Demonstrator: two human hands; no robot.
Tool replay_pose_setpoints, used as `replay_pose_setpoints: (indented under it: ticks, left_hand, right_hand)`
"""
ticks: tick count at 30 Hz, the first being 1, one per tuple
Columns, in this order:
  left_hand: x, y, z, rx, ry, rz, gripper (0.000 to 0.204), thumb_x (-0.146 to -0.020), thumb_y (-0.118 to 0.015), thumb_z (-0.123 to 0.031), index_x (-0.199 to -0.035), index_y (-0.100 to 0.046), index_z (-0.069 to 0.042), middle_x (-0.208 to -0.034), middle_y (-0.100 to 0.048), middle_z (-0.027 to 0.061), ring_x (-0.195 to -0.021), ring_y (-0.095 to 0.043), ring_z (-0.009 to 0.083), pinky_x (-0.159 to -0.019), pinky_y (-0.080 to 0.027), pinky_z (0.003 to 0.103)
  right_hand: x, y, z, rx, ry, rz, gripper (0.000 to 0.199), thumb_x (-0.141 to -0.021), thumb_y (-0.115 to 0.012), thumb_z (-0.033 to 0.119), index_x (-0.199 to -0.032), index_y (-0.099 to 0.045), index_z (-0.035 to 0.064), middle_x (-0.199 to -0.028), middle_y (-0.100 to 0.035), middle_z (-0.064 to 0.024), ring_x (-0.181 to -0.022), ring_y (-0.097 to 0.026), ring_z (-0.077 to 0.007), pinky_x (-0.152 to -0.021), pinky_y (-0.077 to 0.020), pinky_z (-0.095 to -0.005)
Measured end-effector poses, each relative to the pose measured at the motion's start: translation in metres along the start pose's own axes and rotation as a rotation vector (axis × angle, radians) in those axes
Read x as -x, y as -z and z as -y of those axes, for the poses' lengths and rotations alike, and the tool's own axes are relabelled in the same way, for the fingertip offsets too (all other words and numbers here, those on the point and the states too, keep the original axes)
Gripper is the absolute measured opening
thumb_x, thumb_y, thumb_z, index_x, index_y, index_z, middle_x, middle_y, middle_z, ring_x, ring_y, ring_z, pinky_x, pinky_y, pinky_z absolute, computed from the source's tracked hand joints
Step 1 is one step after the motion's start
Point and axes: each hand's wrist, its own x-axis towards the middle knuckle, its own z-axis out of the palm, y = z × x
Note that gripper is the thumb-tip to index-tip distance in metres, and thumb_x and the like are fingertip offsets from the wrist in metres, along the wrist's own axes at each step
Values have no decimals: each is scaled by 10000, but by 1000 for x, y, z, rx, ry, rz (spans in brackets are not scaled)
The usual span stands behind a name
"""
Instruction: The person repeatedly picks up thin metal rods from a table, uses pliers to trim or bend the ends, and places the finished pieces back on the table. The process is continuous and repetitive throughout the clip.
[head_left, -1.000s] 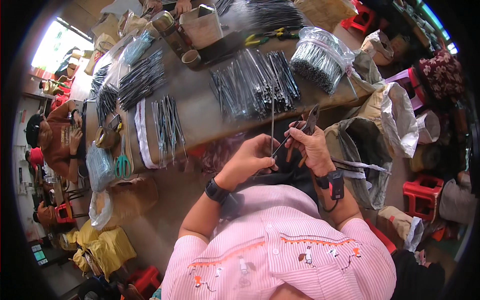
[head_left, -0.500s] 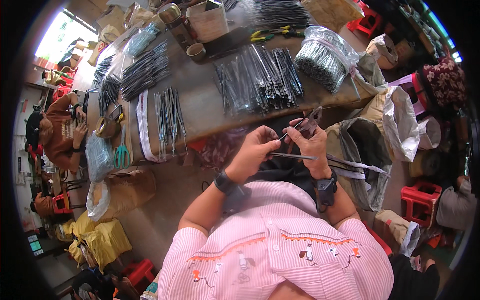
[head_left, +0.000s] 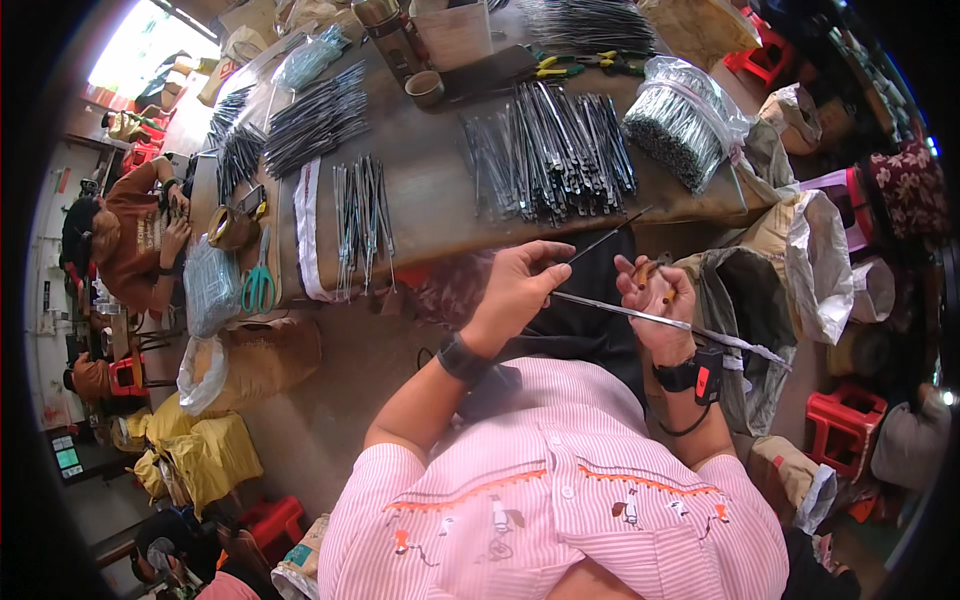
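Beside brown table, hands pinch thin metal rods.

A long brown counter runs across the upper half of the view, its far end reaching toward bright daylight that floods in at the upper left. Below the counter's near edge lies a bare grey concrete floor. Red plastic stools stand on the right, another red stool sits past the counter's far right corner, and one more shows at the lower left. Yellow sacks slump on the floor at the left, beside a brown paper sack leaning under the counter's left end.
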Motion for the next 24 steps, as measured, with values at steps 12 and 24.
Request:
replay_pose_setpoints:
  ticks: [12,24]
  left_hand:
    - [5,-2,-7,-407,-381,-104,226,-837,-614,31,-1043,-696,-16,-788,-535,54,-700,-519,129,-636,-411,246]
    - [1,6,-3,-442,-382,-151,259,-822,-606,25,-1061,-692,-29,-826,-568,87,-749,-557,183,-712,-445,272]
  right_hand:
    - [-5,-13,-21,1461,4,-70,665,-694,-514,40,-1351,-412,44,-1064,-510,-65,-940,-533,-173,-840,-448,-280]
    - [-11,-33,-11,2220,254,-24,449,-719,-521,107,-1162,-528,36,-928,-571,-196,-829,-565,-408,-735,-470,-436]
